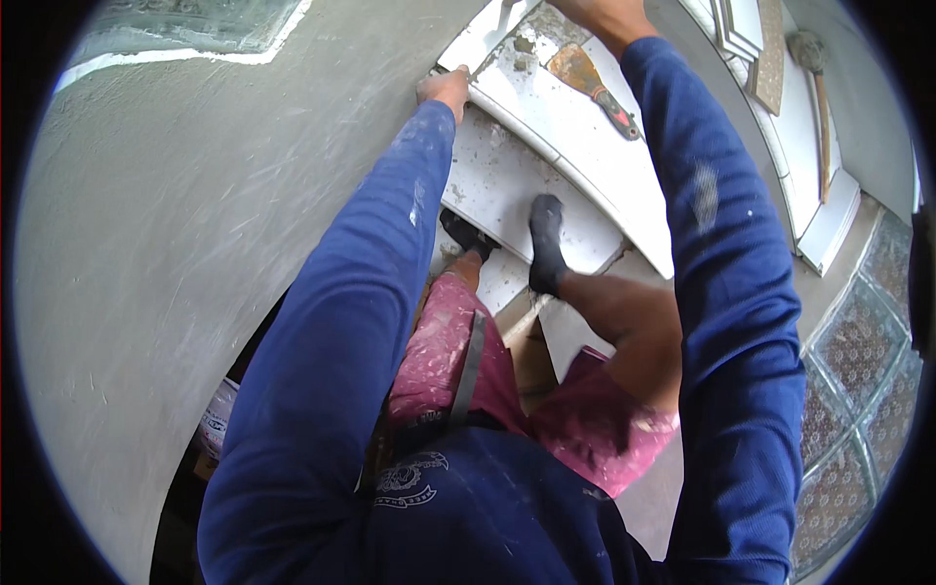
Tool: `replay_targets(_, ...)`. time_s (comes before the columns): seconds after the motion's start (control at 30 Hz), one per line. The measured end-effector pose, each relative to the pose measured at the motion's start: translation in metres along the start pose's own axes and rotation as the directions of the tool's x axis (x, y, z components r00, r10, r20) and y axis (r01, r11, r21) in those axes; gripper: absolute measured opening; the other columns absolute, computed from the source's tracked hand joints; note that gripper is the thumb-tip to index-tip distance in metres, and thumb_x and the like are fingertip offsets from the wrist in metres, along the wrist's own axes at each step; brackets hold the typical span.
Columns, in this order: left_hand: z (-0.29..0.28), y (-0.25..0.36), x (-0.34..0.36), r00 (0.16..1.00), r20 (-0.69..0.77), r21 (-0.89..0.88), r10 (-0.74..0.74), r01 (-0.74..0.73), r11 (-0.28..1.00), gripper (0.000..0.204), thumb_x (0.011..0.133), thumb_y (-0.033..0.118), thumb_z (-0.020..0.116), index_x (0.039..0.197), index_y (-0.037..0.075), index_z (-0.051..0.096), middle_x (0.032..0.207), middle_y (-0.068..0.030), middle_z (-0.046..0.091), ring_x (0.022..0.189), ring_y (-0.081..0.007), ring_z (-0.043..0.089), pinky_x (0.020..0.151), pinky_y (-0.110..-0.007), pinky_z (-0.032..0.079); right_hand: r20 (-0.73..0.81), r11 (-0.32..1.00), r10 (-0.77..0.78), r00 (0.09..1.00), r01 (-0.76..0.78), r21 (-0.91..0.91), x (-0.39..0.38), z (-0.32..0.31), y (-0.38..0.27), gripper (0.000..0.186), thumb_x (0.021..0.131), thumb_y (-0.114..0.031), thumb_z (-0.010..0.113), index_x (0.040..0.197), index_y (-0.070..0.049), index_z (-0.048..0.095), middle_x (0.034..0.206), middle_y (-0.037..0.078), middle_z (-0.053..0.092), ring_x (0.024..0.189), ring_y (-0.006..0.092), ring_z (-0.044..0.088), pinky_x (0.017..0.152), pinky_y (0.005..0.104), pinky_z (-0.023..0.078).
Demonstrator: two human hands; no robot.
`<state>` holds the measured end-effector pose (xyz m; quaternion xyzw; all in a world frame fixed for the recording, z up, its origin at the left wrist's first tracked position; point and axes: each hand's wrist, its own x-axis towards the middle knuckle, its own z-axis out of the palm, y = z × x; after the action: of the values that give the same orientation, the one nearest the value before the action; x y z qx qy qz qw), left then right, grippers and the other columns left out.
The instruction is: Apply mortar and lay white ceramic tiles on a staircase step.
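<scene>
- One scraper, with a rusty blade and a black-and-red handle, lies on the white upper step.
- Left of the scraper, the left hand touches the white edging, fingers curled narrow; whether they grip it, I cannot tell.
- Above the scraper, the right hand is cut off by the view's top edge, so I cannot tell how its fingers stand.
- Grey mortar sits just beside the scraper's blade.
- Below the scraper, a black-socked foot rests on white tile.
- Well right of the scraper is a wooden-handled mallet.
</scene>
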<state>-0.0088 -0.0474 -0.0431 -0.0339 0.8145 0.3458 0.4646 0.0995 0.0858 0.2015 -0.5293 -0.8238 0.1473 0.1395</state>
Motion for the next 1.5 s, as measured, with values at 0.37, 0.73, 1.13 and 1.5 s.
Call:
replay_targets(0.37,-0.049,0.000,-0.049,0.995,0.078,-0.069,0.059,-0.053,0.996,0.038,0.084,0.026,0.071,0.093,-0.011,0.069,0.083,-0.0122,0.069,0.072,-0.0171,0.062,0.068,-0.033,0.048,-0.107,0.903,-0.187,0.976,0.214,0.373,-0.050,-0.023,0.031,0.054,0.074,-0.024,0.079,0.117,0.001,0.057,0.099,0.019,0.066,0.087,0.0268,0.067,0.082,0.0340,0.052)
replay_targets(0.73,-0.046,0.003,-0.051,0.983,0.120,-0.112,0.136,-0.123,0.986,0.030,0.087,0.028,0.071,0.068,0.005,0.063,0.060,0.0015,0.053,0.047,-0.0075,0.044,0.043,-0.026,0.030,0.221,0.673,0.030,0.975,-0.183,0.716,-0.056,0.025,0.057,0.058,0.089,-0.013,0.066,0.137,0.000,0.038,0.101,0.010,0.062,0.072,0.0120,0.059,0.068,0.0252,0.050)
replay_targets(1.13,-0.051,-0.016,-0.041,0.961,0.087,-0.250,0.261,-0.232,0.940,0.028,0.089,0.022,0.069,0.076,-0.002,0.067,0.059,0.0026,0.050,0.048,-0.0069,0.042,0.045,-0.025,0.035,0.099,0.856,-0.308,0.946,0.230,0.463,-0.059,0.109,0.066,0.055,0.091,-0.007,0.057,0.143,-0.007,0.041,0.080,0.024,0.065,0.067,0.0312,0.067,0.065,0.0370,0.050)
replay_targets(1.5,-0.050,-0.017,-0.039,0.942,0.095,-0.278,0.321,-0.285,0.917,0.026,0.089,0.020,0.068,0.077,-0.003,0.067,0.059,0.0021,0.051,0.048,-0.0058,0.041,0.044,-0.025,0.033,0.084,0.819,-0.483,0.871,0.416,0.396,-0.041,0.120,0.085,0.053,0.090,-0.008,0.057,0.141,-0.007,0.043,0.095,0.030,0.064,0.084,0.0452,0.063,0.076,0.0467,0.049)
